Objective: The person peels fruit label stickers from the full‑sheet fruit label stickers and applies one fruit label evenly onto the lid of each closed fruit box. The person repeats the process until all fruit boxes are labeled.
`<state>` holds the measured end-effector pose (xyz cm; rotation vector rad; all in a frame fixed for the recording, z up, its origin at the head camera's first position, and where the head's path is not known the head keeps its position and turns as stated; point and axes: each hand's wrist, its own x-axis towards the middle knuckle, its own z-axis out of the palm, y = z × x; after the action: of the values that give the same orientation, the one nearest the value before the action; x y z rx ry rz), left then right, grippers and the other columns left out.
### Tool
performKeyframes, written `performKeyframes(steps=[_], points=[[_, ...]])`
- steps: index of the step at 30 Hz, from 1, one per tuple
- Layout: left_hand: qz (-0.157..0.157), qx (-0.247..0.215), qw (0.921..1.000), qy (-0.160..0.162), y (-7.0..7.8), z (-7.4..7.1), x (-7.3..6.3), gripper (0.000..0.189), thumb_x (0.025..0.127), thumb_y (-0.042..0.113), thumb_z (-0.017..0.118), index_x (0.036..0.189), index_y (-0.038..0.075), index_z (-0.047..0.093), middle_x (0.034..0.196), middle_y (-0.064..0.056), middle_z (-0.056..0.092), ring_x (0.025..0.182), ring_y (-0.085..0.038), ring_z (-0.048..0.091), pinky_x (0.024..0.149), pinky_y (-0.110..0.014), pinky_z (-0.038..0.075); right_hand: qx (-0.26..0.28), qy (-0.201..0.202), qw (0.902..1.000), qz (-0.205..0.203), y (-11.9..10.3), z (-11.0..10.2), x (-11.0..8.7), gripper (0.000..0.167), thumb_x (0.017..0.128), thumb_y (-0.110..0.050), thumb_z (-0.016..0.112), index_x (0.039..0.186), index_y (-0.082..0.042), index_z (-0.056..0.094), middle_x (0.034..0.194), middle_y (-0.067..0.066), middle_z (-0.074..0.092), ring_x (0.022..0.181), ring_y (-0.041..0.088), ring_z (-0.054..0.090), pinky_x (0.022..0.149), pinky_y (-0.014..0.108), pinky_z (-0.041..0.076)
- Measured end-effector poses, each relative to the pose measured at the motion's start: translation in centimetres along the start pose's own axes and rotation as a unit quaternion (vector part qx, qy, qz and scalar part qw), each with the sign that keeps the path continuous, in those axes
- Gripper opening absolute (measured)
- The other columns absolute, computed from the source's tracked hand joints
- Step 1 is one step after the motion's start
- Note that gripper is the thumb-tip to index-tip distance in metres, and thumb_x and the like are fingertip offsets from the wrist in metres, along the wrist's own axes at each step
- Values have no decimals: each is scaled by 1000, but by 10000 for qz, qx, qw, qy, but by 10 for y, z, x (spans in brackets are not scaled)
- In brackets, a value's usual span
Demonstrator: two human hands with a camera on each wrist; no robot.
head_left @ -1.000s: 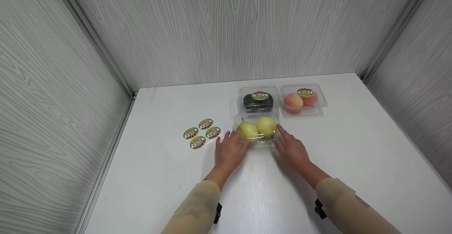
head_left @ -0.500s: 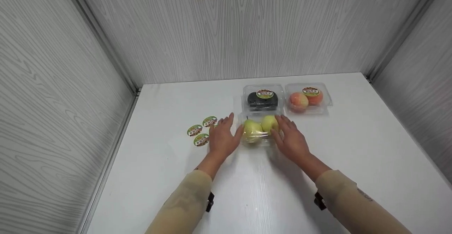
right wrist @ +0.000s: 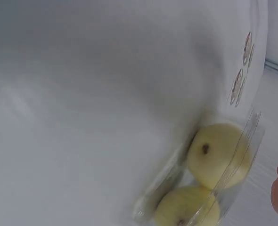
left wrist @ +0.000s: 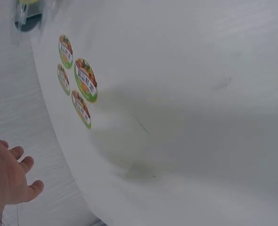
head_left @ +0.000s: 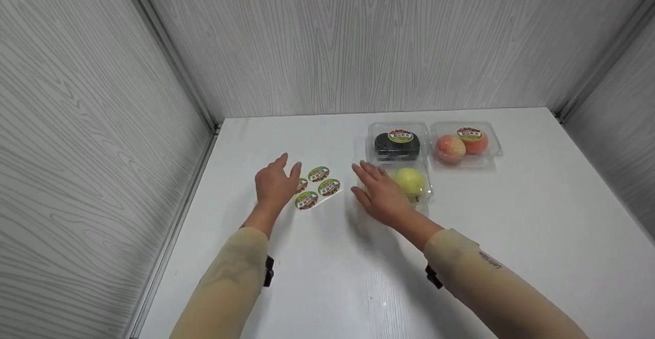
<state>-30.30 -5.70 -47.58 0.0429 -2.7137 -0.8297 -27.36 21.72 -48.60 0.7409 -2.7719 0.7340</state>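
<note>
My left hand (head_left: 275, 187) hovers at the left side of a sheet of oval fruit stickers (head_left: 318, 189), fingers relaxed and holding nothing; it covers part of one sticker. In the left wrist view its fingers (left wrist: 29, 165) are apart from the stickers (left wrist: 85, 80). My right hand (head_left: 381, 194) is over the left part of a clear plastic box of yellow-green pears, its fingers extended toward the stickers. One pear (head_left: 410, 182) shows beside it; the other is hidden in the head view. Both pears (right wrist: 219, 155) show in the right wrist view.
Behind the pears stands a clear box holding a dark, blackish item (head_left: 397, 147), with a sticker (head_left: 400, 135) on top. To its right is a box of peaches (head_left: 451, 149), also stickered. Grey wood-grain walls (head_left: 358, 42) enclose the white table (head_left: 486, 257) at the back and sides.
Both hands have come away from the sides of the pear box and moved left. The left hand now reaches the stickers, while the right passes above the box. The head view has shifted slightly.
</note>
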Motion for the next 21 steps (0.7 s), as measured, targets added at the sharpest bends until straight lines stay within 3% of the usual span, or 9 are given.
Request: performKeyframes(steps=[6,12,21], points=[[-421,218,9987,-175,-27,-12,4,58,107,38,62,148,-2,59,144,-19,63,136,-37,59,115,-49,44,-95,-226,9986,-468,-27,24,18,55,110,-31,59,159,-9,48,160,20,49,149,37,45,125,47,28],[-776,461,9945,-524,-42,-10,4,58,106,38,64,148,-2,59,146,-20,62,137,-38,58,116,-51,42,-221,-740,9961,-420,-39,48,25,54,110,-31,58,159,-10,49,161,17,48,148,37,46,125,46,30],[-668,793,9918,-750,-48,-3,10,55,104,37,67,144,0,63,140,-18,67,130,-38,64,110,-54,45,-286,-1283,9905,-409,-39,79,28,51,111,-28,53,156,-3,50,161,22,46,150,41,42,124,49,30]])
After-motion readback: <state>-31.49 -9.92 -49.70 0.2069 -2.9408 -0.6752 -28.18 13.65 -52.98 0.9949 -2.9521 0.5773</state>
